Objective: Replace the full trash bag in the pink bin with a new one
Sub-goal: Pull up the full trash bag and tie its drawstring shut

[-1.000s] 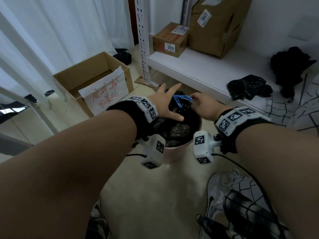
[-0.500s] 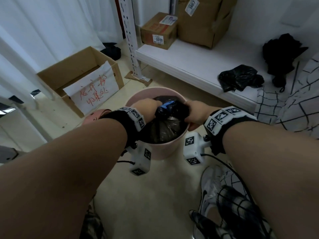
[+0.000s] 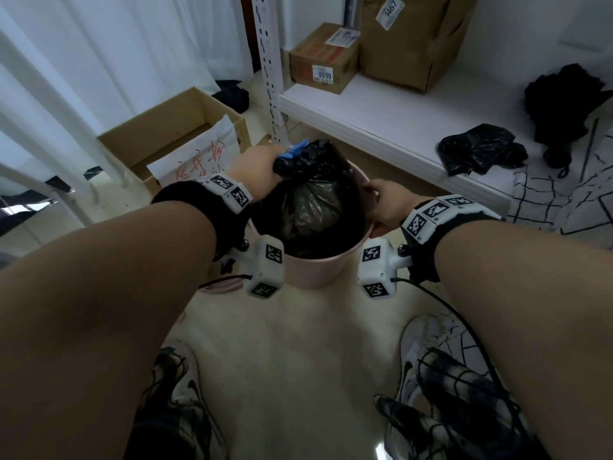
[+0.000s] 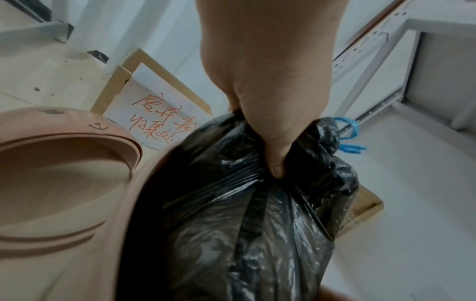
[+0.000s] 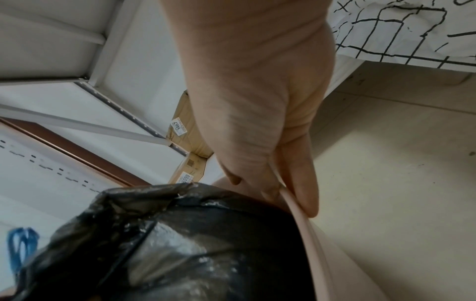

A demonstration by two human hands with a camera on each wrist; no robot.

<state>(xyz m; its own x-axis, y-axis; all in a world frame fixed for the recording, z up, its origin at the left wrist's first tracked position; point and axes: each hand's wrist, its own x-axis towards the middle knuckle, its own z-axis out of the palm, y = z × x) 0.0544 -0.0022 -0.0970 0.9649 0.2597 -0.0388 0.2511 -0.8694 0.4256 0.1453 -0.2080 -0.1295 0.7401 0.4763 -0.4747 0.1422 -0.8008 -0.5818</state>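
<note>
Our left hand [image 3: 255, 166] grips the soft, slippery bag [image 3: 311, 194] by its gathered neck; right hand [image 3: 386, 205] pinches the bin [image 3: 308, 270] rim.

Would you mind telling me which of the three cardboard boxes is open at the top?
The open cardboard box on the floor by the curtain, with a handwritten red-lettered sheet on its front. The two boxes labelled 8090 and 1467 sit closed on the shelf.

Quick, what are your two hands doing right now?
Left hand: grips the black trash bag by its gathered neck.
Right hand: pinches the pink bin rim.
</note>
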